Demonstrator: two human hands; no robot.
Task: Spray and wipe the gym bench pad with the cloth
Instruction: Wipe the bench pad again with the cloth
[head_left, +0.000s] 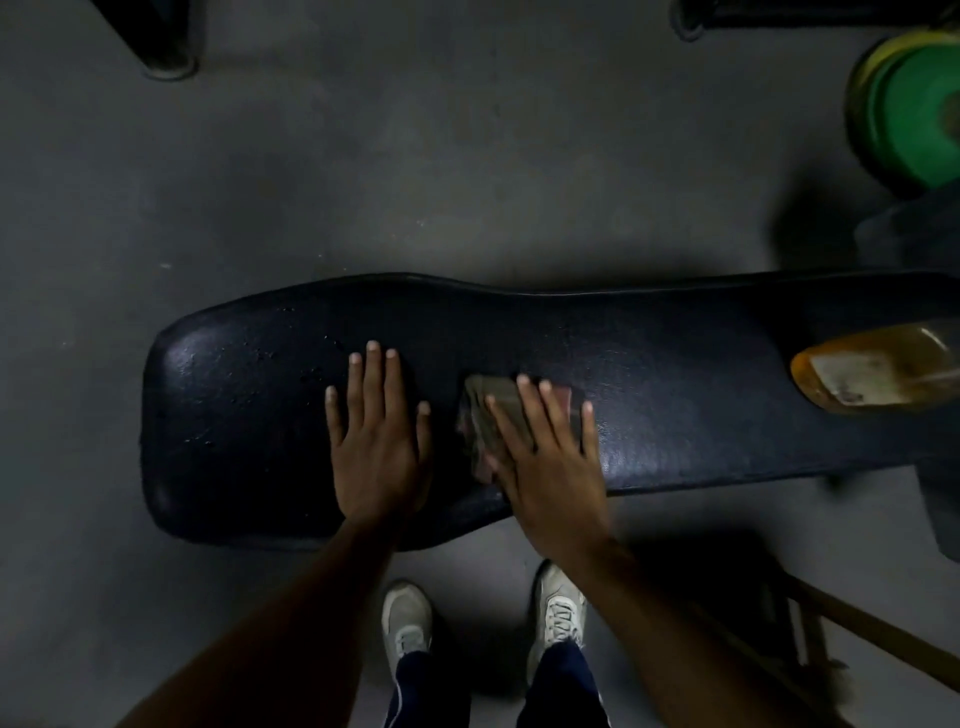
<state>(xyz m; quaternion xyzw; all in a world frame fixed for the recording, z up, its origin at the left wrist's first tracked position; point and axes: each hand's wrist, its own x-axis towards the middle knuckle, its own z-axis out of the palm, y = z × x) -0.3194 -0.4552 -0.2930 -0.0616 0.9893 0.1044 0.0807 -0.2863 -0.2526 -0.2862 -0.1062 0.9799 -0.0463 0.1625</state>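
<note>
On the counter's black pad (675, 364), right hand (550, 467) lies flat w/ fingers spread, pressing the folded cloth (488, 410) down, not gripping it. Left hand (376, 441) just beside it, palm flat on the bare pad, fingers apart, holding nothing. Wet droplets (311, 358) sit on the pad's wide end. Amber spray bottle (883, 369) lies on its side toward the right end, well apart from both hands.

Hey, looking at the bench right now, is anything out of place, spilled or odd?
One thing: the amber bottle lies on its side on the bench pad, toward its right end, where it could roll off. Droplets sit on the pad's wide left end, unwiped. The right hand presses the cloth flat; the left hand rests beside it.
</note>
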